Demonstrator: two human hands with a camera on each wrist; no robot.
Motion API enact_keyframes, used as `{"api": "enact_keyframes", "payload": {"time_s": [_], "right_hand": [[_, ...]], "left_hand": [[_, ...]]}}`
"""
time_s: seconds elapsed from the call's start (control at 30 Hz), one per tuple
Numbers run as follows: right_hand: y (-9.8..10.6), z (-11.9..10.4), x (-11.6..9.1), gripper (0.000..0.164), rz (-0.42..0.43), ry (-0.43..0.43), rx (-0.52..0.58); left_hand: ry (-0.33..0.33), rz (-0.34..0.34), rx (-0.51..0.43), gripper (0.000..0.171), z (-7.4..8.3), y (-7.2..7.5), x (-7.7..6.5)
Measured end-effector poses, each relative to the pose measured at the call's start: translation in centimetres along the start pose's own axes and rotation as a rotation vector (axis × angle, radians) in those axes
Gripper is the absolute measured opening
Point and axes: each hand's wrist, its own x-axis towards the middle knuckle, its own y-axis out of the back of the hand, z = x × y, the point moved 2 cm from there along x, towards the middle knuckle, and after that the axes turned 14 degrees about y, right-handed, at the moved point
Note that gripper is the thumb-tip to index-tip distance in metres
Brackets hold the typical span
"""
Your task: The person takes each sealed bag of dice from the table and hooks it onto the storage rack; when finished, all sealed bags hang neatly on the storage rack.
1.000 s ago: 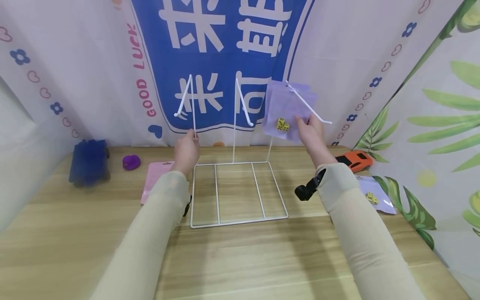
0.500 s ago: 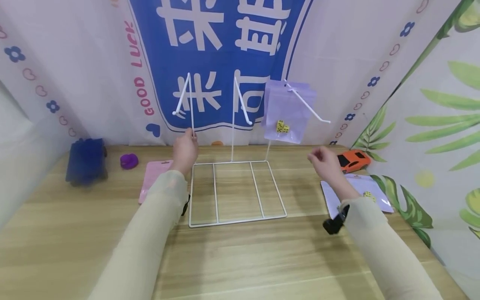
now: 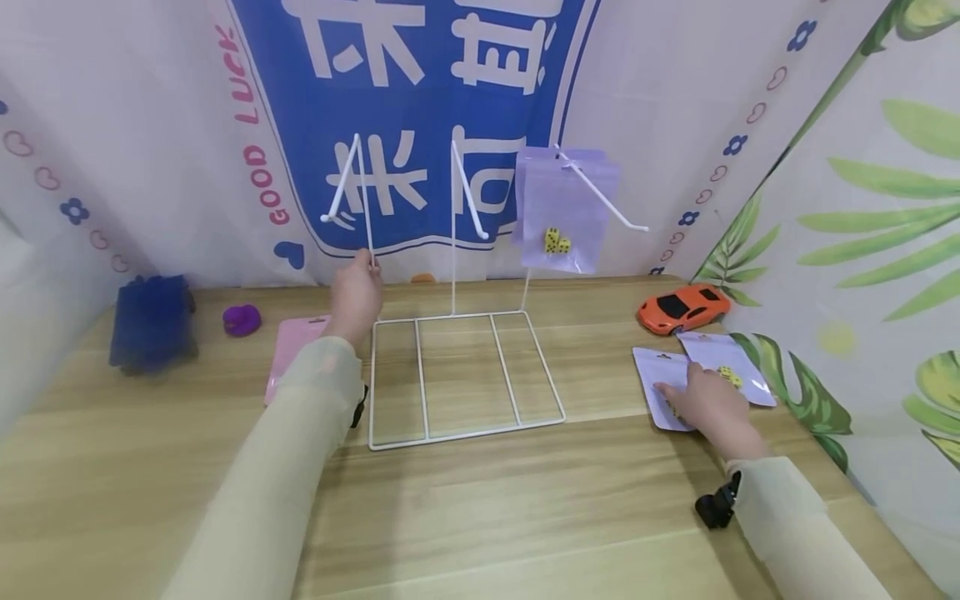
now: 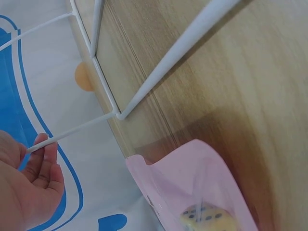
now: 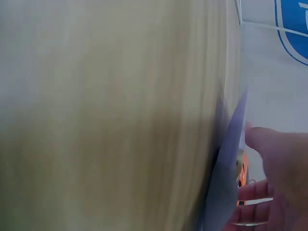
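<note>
A white wire rack with three hooked arms stands on the table. My left hand pinches its left upright wire between thumb and fingers, as the left wrist view also shows. Purple zip bags holding yellow dice hang from the rack's right hook. At the right, my right hand is over a purple bag lying on the table, its thumb and fingers apart and partly covering the bag. In the right wrist view the bag appears edge-on beside the thumb.
Another purple bag with dice lies farther right, behind it an orange toy car. To the left are a pink bag, a small purple hat-shaped object and a blurred dark blue object. A printed curtain hangs behind.
My right hand has let go of the hanging purple bag and moved right and down to the bag on the table. My left hand keeps its grip on the rack. The view has shifted slightly.
</note>
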Motion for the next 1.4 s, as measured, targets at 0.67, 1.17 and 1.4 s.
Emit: {"api": "enact_keyframes", "payload": {"time_s": [0.67, 1.17, 1.4], "right_hand": [[0.4, 0.5, -1.0, 0.104, -0.087, -0.030, 0.012], [0.4, -0.2, -2.0, 0.083, -0.030, 0.057, 0.249], [0.4, 0.1, -2.0, 0.078, 0.016, 0.062, 0.415]], "left_hand": [[-0.002, -0.011, 0.003, 0.016, 0.3, 0.4, -0.3], [0.020, -0.036, 0.003, 0.016, 0.0, 0.4, -0.2], [0.011, -0.021, 0.009, 0.015, 0.0, 0.4, -0.2]]}}
